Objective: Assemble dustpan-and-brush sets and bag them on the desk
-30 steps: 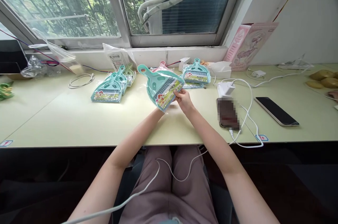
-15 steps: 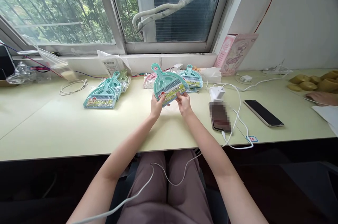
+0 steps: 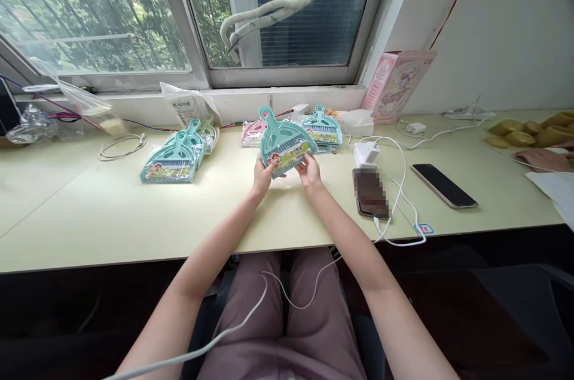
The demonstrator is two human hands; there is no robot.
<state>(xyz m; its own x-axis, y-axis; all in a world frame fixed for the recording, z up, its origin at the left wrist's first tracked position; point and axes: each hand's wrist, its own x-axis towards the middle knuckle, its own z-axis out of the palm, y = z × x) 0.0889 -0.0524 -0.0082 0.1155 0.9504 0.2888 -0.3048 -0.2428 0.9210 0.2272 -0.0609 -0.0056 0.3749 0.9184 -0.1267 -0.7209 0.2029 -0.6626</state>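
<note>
Above the table, in the middle of the head view, a teal mini dustpan [image 3: 280, 131] with a brush and a printed label is held up, its handle pointing away from me and leaning left. My left hand [image 3: 263, 177] grips its lower left corner, thumb on the label. At the lower right edge, my right hand [image 3: 310, 173] has its thumb and fingers closed on the packaged set. Behind it lie another teal dustpan set [image 3: 320, 123] and a pink one [image 3: 253, 132]. To the left, several teal sets [image 3: 170, 159] in clear wrap overlap in a pile.
Right of my hands lie a charging phone [image 3: 371, 192], a white charger [image 3: 366, 154] with looping cables and a dark phone [image 3: 445, 186]. A pink box [image 3: 397, 86] stands by the window. Another person's hand [image 3: 545, 159] rests at the far right, near yellow-brown rolls [image 3: 520, 138].
Both hands keep hold of the dustpan, which has tilted slightly. My right fingers have shifted a little along its edge. The whole view has moved slightly, and the other person's hand shows more.
</note>
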